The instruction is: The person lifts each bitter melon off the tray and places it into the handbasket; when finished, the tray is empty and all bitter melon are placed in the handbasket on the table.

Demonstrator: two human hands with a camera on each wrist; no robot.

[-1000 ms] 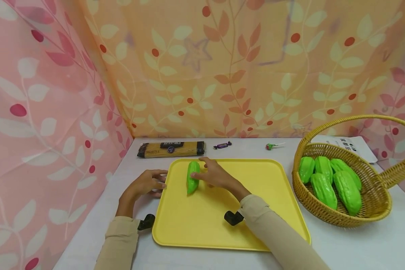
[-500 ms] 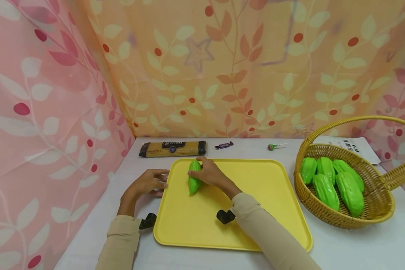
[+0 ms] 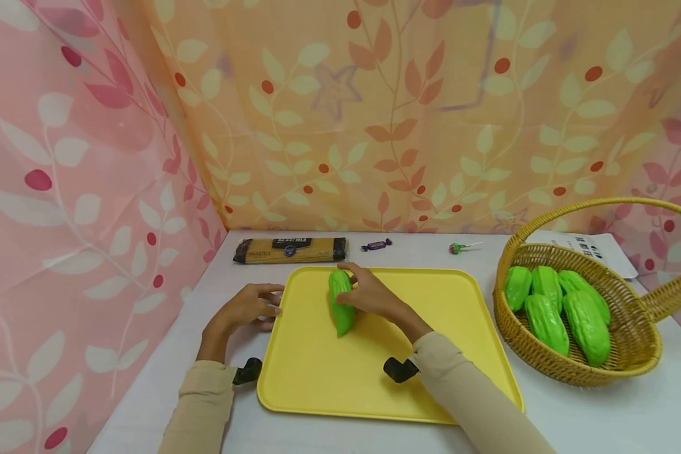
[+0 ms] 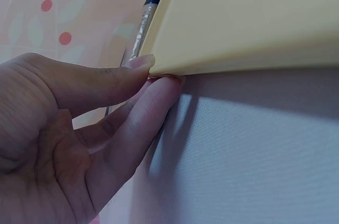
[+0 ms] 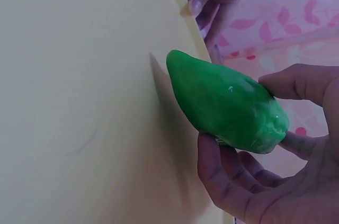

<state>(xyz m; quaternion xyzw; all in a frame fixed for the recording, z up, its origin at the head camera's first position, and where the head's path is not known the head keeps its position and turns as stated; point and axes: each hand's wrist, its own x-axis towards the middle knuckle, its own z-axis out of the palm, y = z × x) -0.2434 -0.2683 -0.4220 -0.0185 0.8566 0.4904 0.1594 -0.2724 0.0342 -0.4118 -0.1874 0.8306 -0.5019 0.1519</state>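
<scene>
In the head view a bright green bitter melon (image 3: 342,302), ridged and pointed at one end, is in my right hand (image 3: 371,293) over the left half of the yellow tray (image 3: 318,384). The right wrist view shows thumb and fingers around the blunt end of the melon (image 5: 228,102). Its tip hangs a little above the tray surface (image 5: 79,75), with a shadow beneath. My left hand (image 3: 246,312) is at the tray's left edge. In the left wrist view, its thumb and fingertips pinch the tray rim (image 4: 175,71).
A wicker basket (image 3: 505,334) with several green melons (image 3: 587,328) stands at the right, a white printed sheet (image 3: 613,252) behind it. Along the back lie a spaghetti pack (image 3: 289,251), a purple wrapped candy (image 3: 376,245) and a lollipop (image 3: 456,248).
My right hand has closed its fingers around the bitter melon, raised it slightly and shifted it to the right. The left hand stays at the tray edge.
</scene>
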